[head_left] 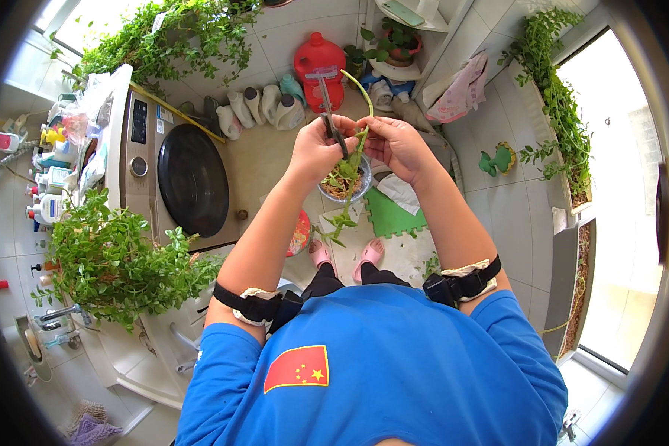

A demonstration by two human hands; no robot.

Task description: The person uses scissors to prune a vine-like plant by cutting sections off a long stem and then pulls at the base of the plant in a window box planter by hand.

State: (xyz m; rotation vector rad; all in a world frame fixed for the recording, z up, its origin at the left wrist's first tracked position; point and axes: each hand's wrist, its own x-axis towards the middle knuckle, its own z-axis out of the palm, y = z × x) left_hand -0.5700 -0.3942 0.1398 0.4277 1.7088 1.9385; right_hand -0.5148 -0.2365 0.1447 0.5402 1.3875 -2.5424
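Observation:
My left hand point(316, 151) is closed round a pair of scissors point(327, 104), with its dark blades pointing up and away from me. Between the fingertips of my right hand point(400, 149) is a plant stem point(365, 97). Its bare, pale green upper end curves up and left, while leaves hang from its lower part between my hands. Underneath, a clear plastic bowl point(364, 186) holds brown and green plant bits, partly hidden by my hands and the leaves.
A washing machine point(143, 201) stands at left, near a bushy plant point(119, 256). Several bottles point(254, 104) and a red jug point(320, 63) line the far wall. A green foam mat point(394, 215) lies beyond my pink slippers point(369, 253). A long planter point(561, 134) is at right.

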